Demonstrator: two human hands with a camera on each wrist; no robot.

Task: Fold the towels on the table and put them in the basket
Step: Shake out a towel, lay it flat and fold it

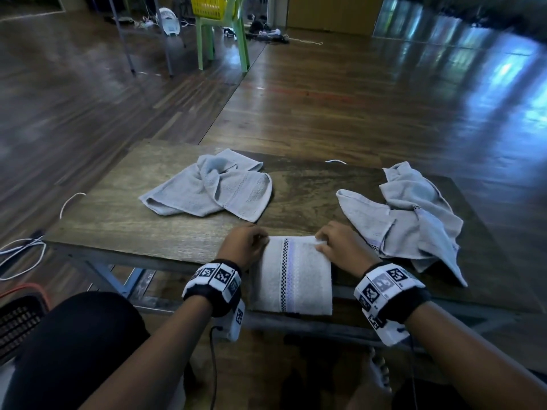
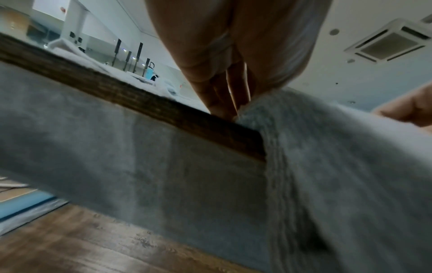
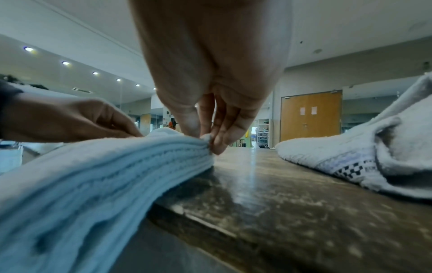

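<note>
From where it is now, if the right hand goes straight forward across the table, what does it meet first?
Probably bare table: the right hand points ahead, left of the crumpled towel. Depth is hard to judge.

I sit in a large hall: glossy wood floor (image 1: 355, 93) stretches ahead of my hands, recessed ceiling lights (image 3: 65, 63) above, double doors (image 3: 312, 115) beyond.

I see a pale grey folded towel (image 1: 296, 276) with black-white checkered stripe, a dark brown wooden table (image 1: 118, 220), a yellow basket (image 1: 208, 5).
</note>
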